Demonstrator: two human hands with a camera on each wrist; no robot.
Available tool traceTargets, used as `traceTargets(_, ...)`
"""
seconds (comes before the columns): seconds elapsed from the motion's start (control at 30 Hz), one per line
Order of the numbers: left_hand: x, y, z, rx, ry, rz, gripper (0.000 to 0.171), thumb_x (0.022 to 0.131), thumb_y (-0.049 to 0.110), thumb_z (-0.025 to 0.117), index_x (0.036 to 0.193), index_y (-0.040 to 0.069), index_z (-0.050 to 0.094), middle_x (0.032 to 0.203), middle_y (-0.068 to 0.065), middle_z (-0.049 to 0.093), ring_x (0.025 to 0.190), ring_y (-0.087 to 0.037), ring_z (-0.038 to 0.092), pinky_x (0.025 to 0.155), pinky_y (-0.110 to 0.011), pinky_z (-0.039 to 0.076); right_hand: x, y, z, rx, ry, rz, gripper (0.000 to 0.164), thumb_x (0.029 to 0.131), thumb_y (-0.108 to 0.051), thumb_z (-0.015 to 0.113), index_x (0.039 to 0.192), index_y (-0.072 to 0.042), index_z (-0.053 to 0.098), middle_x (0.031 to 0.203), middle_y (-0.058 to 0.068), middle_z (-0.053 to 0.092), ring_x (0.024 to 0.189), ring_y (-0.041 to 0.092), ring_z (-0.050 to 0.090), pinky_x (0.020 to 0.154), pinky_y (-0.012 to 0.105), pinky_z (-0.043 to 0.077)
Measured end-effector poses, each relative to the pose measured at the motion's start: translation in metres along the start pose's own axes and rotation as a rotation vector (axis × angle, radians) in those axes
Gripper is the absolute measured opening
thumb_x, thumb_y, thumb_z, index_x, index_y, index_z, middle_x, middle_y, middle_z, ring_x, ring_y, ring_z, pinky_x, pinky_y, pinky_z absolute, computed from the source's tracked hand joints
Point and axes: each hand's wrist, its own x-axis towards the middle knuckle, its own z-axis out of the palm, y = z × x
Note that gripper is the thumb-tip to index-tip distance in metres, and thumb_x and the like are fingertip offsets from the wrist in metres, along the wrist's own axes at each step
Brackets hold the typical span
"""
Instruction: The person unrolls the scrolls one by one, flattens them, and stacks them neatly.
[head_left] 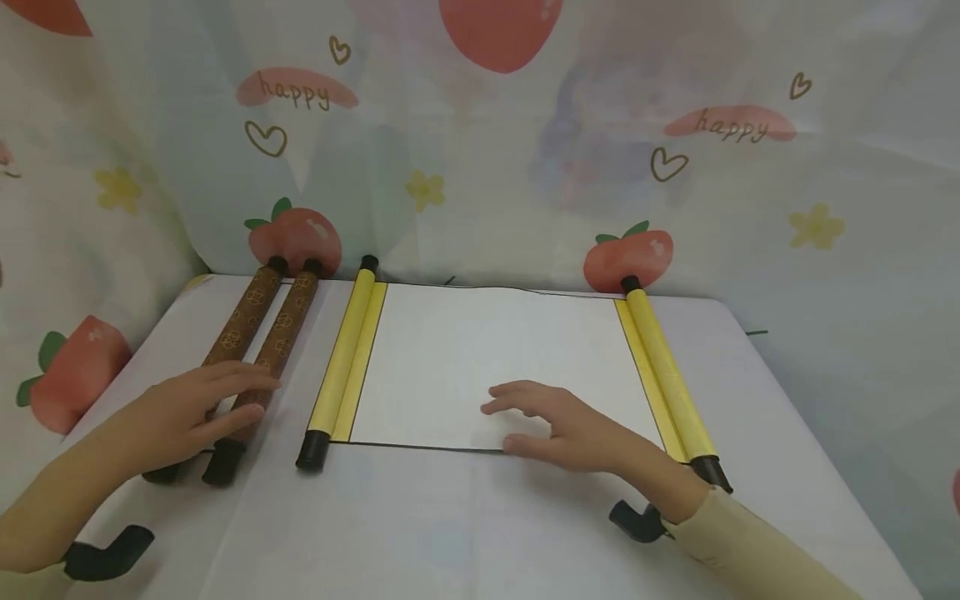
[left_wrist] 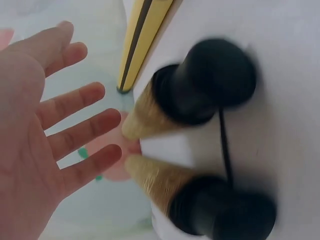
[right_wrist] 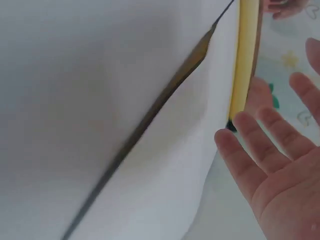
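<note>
A scroll lies unrolled, its white sheet (head_left: 480, 350) bordered in yellow and stretched between a left yellow roller (head_left: 347, 354) and a right yellow roller (head_left: 670, 371), both with black ends. To its left, two brown patterned rollers (head_left: 288, 321) with black end knobs lie side by side. Over their near part is my left hand (head_left: 176, 412), fingers extended and spread; the left wrist view shows the palm (left_wrist: 22, 145) with nothing in it. My right hand (head_left: 573, 429) is over the white sheet near its front edge, fingers loosely extended, holding nothing.
A white-covered table (head_left: 420, 533) carries both sets of rollers. Behind and at the sides hangs a pale cloth (head_left: 495, 192) printed with fruit, hearts and flowers. A dark band piece (head_left: 108, 554) sits at the left wrist, another (head_left: 637, 521) at the right.
</note>
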Motion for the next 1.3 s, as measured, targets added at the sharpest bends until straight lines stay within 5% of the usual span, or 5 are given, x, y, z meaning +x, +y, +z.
traceTargets(0.13, -0.001, -0.01, -0.01, -0.029, 0.044, 0.033, 0.036, 0.091, 0.024, 0.074, 0.125, 0.026, 0.065, 0.123, 0.013, 0.064, 0.104, -0.007, 0.06, 0.085, -0.028, 0.052, 0.042, -0.015, 0.008, 0.141, -0.017, -0.03, 0.041, 0.098, -0.032, 0.063, 0.137, -0.022, 0.057, 0.143, -0.008, 0.054, 0.13, 0.016, 0.053, 0.1, 0.04, 0.049)
traceTargets(0.3, -0.006, -0.022, -0.017, -0.078, 0.049, 0.019, 0.036, 0.091, 0.019, 0.074, 0.125, 0.026, 0.064, 0.117, 0.011, 0.066, 0.095, 0.0, 0.059, 0.077, -0.025, 0.053, 0.09, -0.034, 0.027, 0.267, -0.025, -0.09, 0.04, 0.099, -0.028, 0.063, 0.136, -0.014, 0.057, 0.136, -0.009, 0.059, 0.122, 0.014, 0.06, 0.098, 0.032, 0.051)
traceTargets(0.63, -0.014, -0.065, -0.022, -0.268, 0.062, -0.145, 0.021, 0.097, 0.012, 0.065, 0.117, 0.016, 0.068, 0.118, 0.007, 0.067, 0.099, 0.01, 0.058, 0.076, -0.018, 0.05, 0.158, -0.064, 0.064, 0.477, 0.001, -0.132, 0.034, 0.099, -0.018, 0.062, 0.133, -0.013, 0.059, 0.136, 0.006, 0.061, 0.111, 0.009, 0.065, 0.089, 0.027, 0.055)
traceTargets(0.93, -0.024, -0.112, -0.018, -0.341, 0.035, -0.292, 0.022, 0.099, 0.009, 0.06, 0.12, 0.013, 0.067, 0.121, 0.023, 0.058, 0.1, 0.016, 0.048, 0.07, -0.023, 0.047, 0.211, -0.083, 0.097, 0.951, -0.001, 0.029, 0.044, 0.1, -0.01, 0.058, 0.143, -0.011, 0.049, 0.136, 0.007, 0.054, 0.111, 0.013, 0.064, 0.093, 0.033, 0.054)
traceTargets(1.3, -0.027, -0.125, 0.0, -0.676, -0.117, -0.349, 0.03, 0.103, 0.015, 0.056, 0.129, 0.002, 0.06, 0.119, 0.015, 0.062, 0.101, 0.001, 0.062, 0.078, -0.027, 0.055, 0.242, -0.097, 0.123, 0.942, 0.002, 0.297, 0.057, 0.096, -0.018, 0.064, 0.149, -0.022, 0.043, 0.148, 0.013, 0.044, 0.11, 0.009, 0.057, 0.099, 0.033, 0.049)
